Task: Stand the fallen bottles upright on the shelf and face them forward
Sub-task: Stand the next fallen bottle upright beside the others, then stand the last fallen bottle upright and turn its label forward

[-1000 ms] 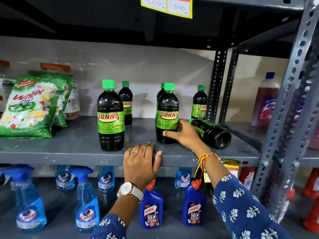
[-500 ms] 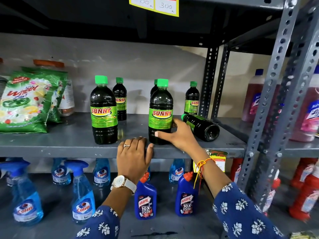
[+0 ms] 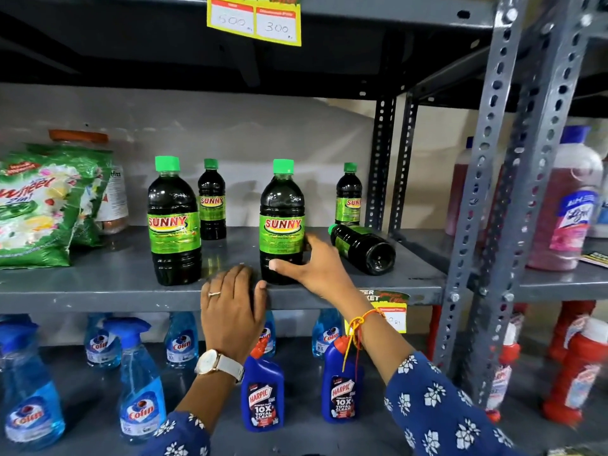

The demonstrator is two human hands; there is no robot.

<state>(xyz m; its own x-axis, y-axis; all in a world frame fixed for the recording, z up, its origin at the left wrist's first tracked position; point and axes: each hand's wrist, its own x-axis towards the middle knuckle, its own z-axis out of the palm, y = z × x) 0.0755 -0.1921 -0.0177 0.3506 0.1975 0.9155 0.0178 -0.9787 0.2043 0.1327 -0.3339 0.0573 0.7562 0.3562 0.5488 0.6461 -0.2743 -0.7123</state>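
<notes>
Bottles are my concern, so I go from near to far. My left hand point(image 3: 232, 309) lies flat on the front edge of the shelf point(image 3: 98, 291), fingers together, holding nothing; it has not moved in the last second. At 1 o'clock from it my right hand point(image 3: 316, 264) is on the lower part of the front middle bottle point(image 3: 282, 222), thumb at the front and the other fingers going round the right side, a wide hold. One second ago this hand was in the same place, so I judge it was only turning the bottle a little: the SUNNY label looks straight at me now. This bottle seems finished. At 3 o'clock from it, close beside my fingers, the fallen bottle point(image 3: 363, 246) is lying on its side, base toward me, green cap toward the back. It has not changed, so it is the remaining work. The front left bottle point(image 3: 173, 222) and the two back bottles stand upright with labels forward.
</notes>
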